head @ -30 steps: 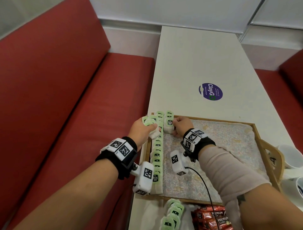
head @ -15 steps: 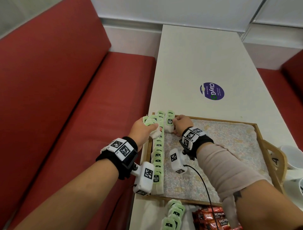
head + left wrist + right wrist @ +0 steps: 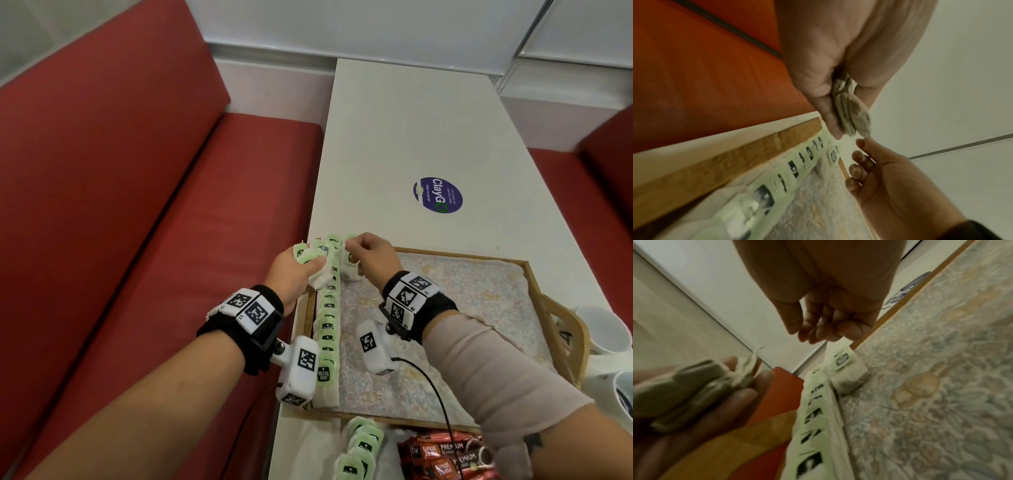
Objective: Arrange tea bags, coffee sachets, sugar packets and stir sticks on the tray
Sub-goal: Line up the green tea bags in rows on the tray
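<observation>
Head view: a bunch of tea bags (image 3: 310,255) is gripped by the left hand (image 3: 291,270) while the right hand (image 3: 371,253), fingers loosely curled and empty, hangs over a lone bag (image 3: 351,265), and the row (image 3: 327,329) along the tray (image 3: 548,308) could be knocked askew.

The right hand (image 3: 371,255) has let go of the tea bag (image 3: 350,265) it gripped a second ago and has lifted off it, fingers loosely curled around nothing, its fingertips (image 3: 819,334) now reaching toward the bundle of tea bags (image 3: 313,251) in the left hand (image 3: 291,274). The released tea bag now lies alone at the tray's (image 3: 544,308) far left corner, beside the long row of tea bags (image 3: 328,329).
</observation>
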{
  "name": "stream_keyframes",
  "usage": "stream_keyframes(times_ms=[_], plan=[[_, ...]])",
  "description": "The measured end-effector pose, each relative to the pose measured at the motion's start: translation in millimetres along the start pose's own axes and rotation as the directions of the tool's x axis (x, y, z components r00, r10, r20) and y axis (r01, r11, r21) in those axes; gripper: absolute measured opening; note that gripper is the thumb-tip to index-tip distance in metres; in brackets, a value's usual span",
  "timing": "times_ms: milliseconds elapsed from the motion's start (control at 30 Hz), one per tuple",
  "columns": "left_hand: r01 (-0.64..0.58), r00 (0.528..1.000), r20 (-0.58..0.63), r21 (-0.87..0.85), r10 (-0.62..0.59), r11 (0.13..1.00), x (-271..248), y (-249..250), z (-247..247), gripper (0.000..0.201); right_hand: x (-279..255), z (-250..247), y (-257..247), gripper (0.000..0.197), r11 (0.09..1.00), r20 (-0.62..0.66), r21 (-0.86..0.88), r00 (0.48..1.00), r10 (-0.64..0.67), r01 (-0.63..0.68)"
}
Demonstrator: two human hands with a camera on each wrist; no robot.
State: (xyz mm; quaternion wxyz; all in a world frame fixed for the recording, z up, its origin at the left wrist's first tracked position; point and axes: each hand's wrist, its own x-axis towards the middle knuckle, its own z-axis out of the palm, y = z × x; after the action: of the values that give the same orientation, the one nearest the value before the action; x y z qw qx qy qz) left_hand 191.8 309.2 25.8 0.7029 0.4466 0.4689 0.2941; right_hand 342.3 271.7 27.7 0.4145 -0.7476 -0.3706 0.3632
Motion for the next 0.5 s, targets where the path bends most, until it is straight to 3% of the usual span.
stream_keyframes(times_ms=[133, 267, 367, 500], plan=[[0.013, 1.000, 0.001, -0.009, -0.013, 1.000, -2, 3, 1, 0.010, -16, -3, -10, 0.023, 0.990, 0.183, 0.136, 0.982, -0.048, 0.023], [-0.001, 1.000, -0.029, 0.021, 0.002, 1.000, -1, 1, 2, 0.016, -22, -3, -9, 0.026, 0.993, 0.328, 0.115, 0.944, -0.042, 0.004], [0.002, 1.000, -0.031, 0.008, -0.002, 1.000, -2, 1, 3, 0.021, -23, -2, -7, 0.027, 0.993, 0.354, 0.109, 0.935, -0.002, -0.039], [0.011, 1.000, -0.029, 0.044, -0.009, 0.999, -3, 1, 5, 0.010, -24, -3, -7, 0.031, 0.995, 0.352, 0.064, 0.935, 0.055, -0.083]])
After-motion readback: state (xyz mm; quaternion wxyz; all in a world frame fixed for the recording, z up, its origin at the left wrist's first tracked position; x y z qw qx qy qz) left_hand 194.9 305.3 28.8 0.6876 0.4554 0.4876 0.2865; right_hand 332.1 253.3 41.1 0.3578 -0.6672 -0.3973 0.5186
